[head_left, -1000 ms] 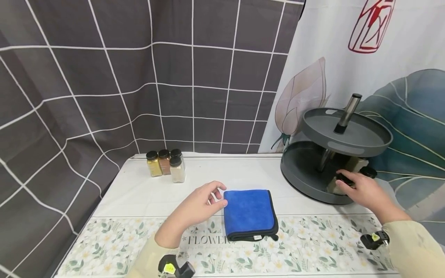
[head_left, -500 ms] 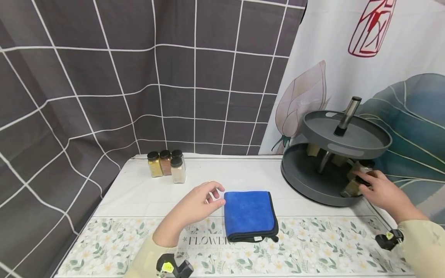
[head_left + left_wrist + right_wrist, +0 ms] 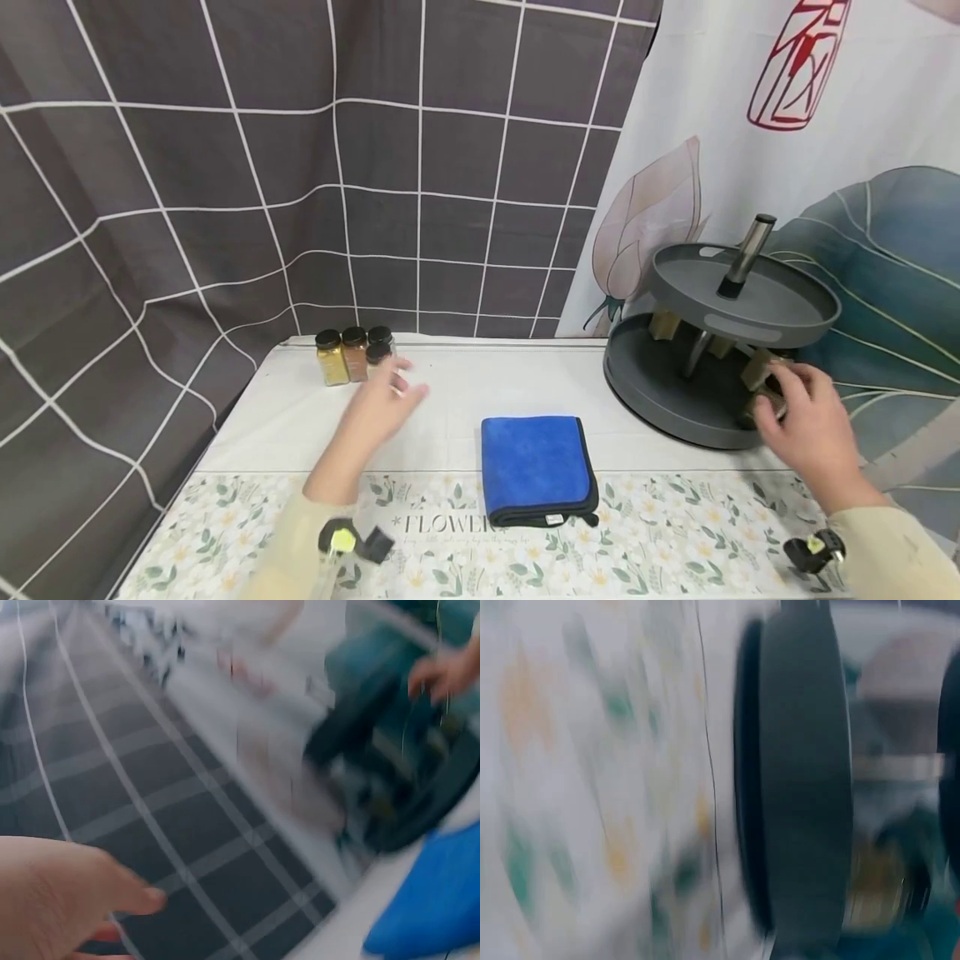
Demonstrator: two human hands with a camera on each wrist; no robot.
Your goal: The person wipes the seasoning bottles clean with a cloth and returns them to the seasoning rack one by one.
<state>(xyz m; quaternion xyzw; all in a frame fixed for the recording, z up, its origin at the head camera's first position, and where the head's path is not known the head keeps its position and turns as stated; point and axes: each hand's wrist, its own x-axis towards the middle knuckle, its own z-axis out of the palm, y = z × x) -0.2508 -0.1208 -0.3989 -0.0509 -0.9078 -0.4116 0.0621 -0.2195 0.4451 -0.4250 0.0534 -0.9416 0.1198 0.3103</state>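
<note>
My left hand (image 3: 375, 410) reaches over the white tabletop with relaxed, bent fingers, holding nothing. Its fingertips overlap a black-lidded spice jar (image 3: 377, 353) of pale powder in the head view. Beside that jar stand a yellow spice jar (image 3: 333, 365) and a reddish-brown one (image 3: 355, 360), with another black lid behind. At the right, my right hand (image 3: 813, 425) is at the edge of a dark grey two-tier rack's lower tray (image 3: 637, 393), thumb and fingers spread apart around a spice jar (image 3: 772, 402). In the blurred right wrist view, a black-lidded jar (image 3: 877, 889) shows past the tray wall.
A folded blue cloth (image 3: 536, 462) with black edging lies between the hands. The rack's upper tray (image 3: 738, 329) overhangs the lower one, joined by a metal post (image 3: 752, 248). Several more jars (image 3: 663, 325) stand beneath it. A dark checked curtain (image 3: 465, 217) hangs behind.
My left hand has left the cloth's side and moved left and away toward the jars. At the rack, the lower tray has turned, carrying its jars around, and the right hand's fingers have spread.
</note>
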